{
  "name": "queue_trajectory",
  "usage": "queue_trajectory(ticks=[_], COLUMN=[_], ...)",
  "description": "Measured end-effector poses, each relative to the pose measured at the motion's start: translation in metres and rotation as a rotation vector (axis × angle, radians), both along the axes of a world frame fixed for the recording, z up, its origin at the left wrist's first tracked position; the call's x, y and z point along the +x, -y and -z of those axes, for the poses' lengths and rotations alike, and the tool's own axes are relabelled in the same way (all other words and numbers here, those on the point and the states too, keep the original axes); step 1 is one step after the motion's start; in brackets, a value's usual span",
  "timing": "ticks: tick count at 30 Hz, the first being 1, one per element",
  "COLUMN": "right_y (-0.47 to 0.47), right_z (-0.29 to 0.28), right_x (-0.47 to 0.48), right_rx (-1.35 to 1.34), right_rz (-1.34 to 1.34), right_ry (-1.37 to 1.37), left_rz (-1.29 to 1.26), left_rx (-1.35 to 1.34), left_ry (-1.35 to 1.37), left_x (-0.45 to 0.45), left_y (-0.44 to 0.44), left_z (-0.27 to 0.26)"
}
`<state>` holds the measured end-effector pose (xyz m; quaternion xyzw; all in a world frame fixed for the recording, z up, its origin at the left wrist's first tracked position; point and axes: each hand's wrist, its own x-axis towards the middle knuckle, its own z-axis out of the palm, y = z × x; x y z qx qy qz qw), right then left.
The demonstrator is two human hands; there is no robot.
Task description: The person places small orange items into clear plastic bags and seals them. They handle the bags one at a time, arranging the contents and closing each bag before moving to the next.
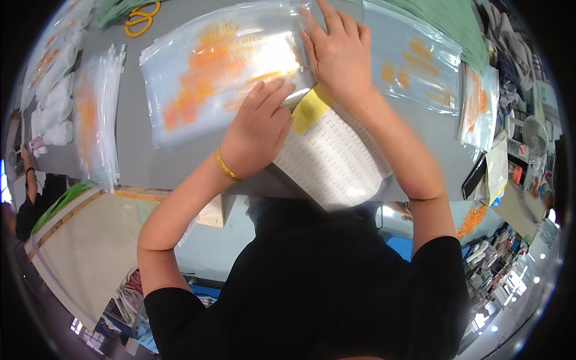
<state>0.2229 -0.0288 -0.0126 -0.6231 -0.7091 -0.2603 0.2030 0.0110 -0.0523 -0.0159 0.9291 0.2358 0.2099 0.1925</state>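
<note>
On a grey table [135, 157] lies a stack of clear plastic bags with orange print [180, 81]. My left hand [258, 123], a yellow bangle at its wrist, rests with spread fingers on the stack's lower right part. My right hand [339, 54] is at the stack's right edge, fingers apart; whether it pinches anything cannot be told. Below both hands a white sheet of small printed labels [337, 153] with a yellow end sticks out over the table's front edge. More printed clear bags [418, 67] lie to the right of my right hand.
Yellow-handled scissors [143, 20] lie at the back left. Bag piles [96, 117] stand at the left, others [479, 108] at the right. Green fabric [468, 31] covers the back right. A phone [474, 177] is at the right edge. Another person's arm [30, 175] shows far left.
</note>
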Motion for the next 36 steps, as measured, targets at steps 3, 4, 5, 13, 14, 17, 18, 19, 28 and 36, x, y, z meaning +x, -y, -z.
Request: queue_trajectory(ticks=[3, 4, 5, 13, 14, 17, 18, 19, 28, 36], right_y=[0.004, 0.007, 0.013, 0.061, 0.065, 0.078, 0.084, 0.098, 0.101, 0.107], right_z=[-0.023, -0.027, -0.031, -0.016, -0.015, -0.029, -0.037, -0.038, -0.031, -0.06], right_x=[0.001, 0.008, 0.025, 0.276, 0.282, 0.239, 0.208, 0.166, 0.016, 0.018], right_rx=[-0.023, -0.043, -0.163, -0.333, -0.313, -0.05, 0.059, -0.215, -0.386, -0.538], right_rz=[-0.143, -0.247, -0.182, 0.132, 0.285, 0.195, 0.132, 0.015, -0.505, -0.31], right_ry=[-0.556, -0.862, -1.103, -1.258, -0.985, -0.279, -0.114, -0.759, -0.853, -1.105], left_rz=[0.0, -0.034, -0.066, -0.124, -0.159, -0.183, -0.199, -0.214, -0.183, -0.104], left_rx=[-0.356, -0.531, -0.705, -1.489, -1.517, -1.534, -1.502, -1.47, -1.399, -0.965], left_ry=[-0.026, -0.068, -0.104, 0.152, 0.095, 0.003, -0.023, -0.053, 0.082, 0.042], left_x=[-0.004, -0.005, -0.006, -0.003, -0.002, 0.004, 0.006, 0.008, 0.011, 0.005], left_y=[0.01, 0.009, 0.007, -0.006, -0.008, -0.015, -0.015, -0.015, -0.005, -0.005], left_z=[-0.017, -0.02, -0.023, -0.025, -0.026, -0.03, -0.032, -0.033, -0.039, -0.015])
